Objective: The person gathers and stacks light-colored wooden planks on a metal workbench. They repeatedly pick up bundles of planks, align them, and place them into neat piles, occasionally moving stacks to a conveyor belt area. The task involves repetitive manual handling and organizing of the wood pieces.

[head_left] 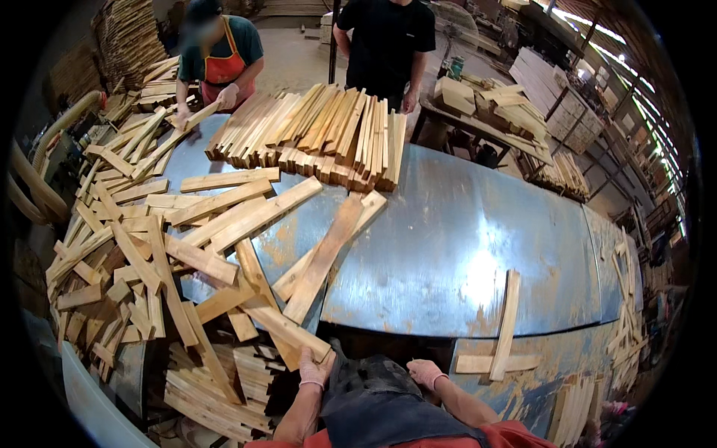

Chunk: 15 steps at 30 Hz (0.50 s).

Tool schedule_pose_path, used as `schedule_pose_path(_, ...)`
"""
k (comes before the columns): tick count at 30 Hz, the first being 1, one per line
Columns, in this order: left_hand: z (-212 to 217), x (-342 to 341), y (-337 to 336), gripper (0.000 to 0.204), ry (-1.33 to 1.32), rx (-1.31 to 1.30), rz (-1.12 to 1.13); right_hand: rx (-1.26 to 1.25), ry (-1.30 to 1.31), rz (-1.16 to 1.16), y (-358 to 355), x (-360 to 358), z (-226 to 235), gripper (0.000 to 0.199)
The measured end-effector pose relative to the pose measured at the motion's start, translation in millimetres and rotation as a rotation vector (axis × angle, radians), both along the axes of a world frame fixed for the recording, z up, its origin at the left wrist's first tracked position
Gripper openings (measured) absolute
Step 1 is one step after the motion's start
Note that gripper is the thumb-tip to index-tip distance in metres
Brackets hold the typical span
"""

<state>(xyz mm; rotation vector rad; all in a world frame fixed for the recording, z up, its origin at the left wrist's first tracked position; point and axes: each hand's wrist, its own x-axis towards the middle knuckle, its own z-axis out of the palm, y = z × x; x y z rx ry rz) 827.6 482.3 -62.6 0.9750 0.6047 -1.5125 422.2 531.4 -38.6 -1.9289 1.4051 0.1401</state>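
Wooden slat [287,328]: a long, flat, light-coloured piece lying at the near edge of the table [448,246], slanting from upper left down to lower right. Its lower end rests at the fingertips of the left hand [314,369].

Left hand: gloved, raised from the lower edge of the view, fingers touching the end of the wooden slat. Whether the grip is clenched on the slat or only resting against it cannot be told.

Right hand [426,372]: gloved, at the near edge of the table, just to the right of a dark apron [373,403]. The grip is released; the hand holds nothing and lies apart from the slat.

Surroundings:
- The table has a worn blue metal top with a bright reflection near its middle.
- A loose heap of slats [134,246] covers the left part of the table and spills over its left edge.
- A neat stack of slats [314,134] lies at the far side of the table.
- Two crossed slats [504,328] lie on the right near part of the table, well apart from both hands.
- A person in an orange apron [220,60] stands at the far left, hands on a slat.
- A person in a black shirt [385,41] stands at the far side, behind the stack.
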Motion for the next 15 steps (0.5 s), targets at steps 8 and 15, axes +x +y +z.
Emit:
schedule_pose_path(8,22,68,-51,0.061,-0.125,0.115,0.128,-0.001,0.121,0.133,-157,20,43,0.008)
schedule_pose_path(15,0,121,-38,0.053,0.046,-0.044,-0.424,0.426,-0.363,-0.371,-279,38,44,0.002)
